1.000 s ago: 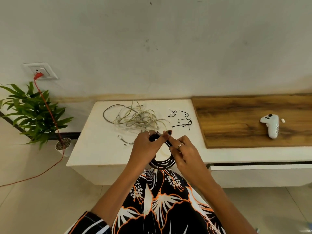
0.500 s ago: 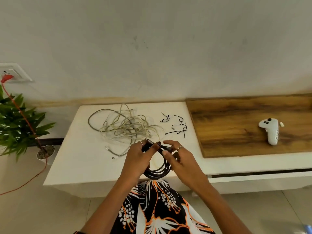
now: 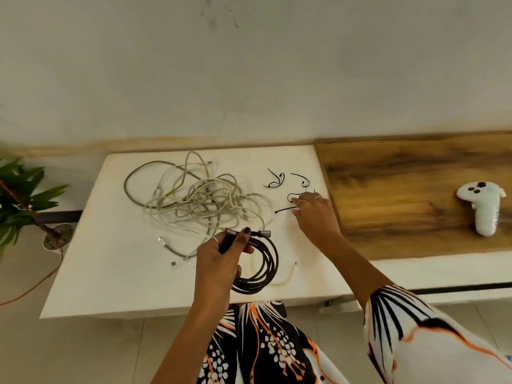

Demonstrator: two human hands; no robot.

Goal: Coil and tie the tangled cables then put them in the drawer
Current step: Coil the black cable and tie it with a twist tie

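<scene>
My left hand (image 3: 221, 259) grips a coiled black cable (image 3: 263, 268) at its top, thumb over the two metal plugs, holding the coil just above the white table top (image 3: 110, 259). My right hand (image 3: 315, 214) reaches forward to the black twist ties (image 3: 277, 180) lying at the back right of the white surface, its fingertips on a straight tie (image 3: 285, 209); whether it pinches that tie I cannot tell. A tangled heap of pale cables (image 3: 199, 198) lies behind the left hand. The drawer front (image 3: 457, 293) sits below the top on the right.
A wooden top (image 3: 401, 195) adjoins the white one on the right, with a white controller (image 3: 483, 209) on it. A potted plant (image 3: 25, 195) and an orange cord (image 3: 33, 286) stand on the floor at left. The wall runs close behind.
My right hand let go of the black coil and reached forward-right to the twist ties. The left hand alone now holds the coil. The view has moved closer to the table.
</scene>
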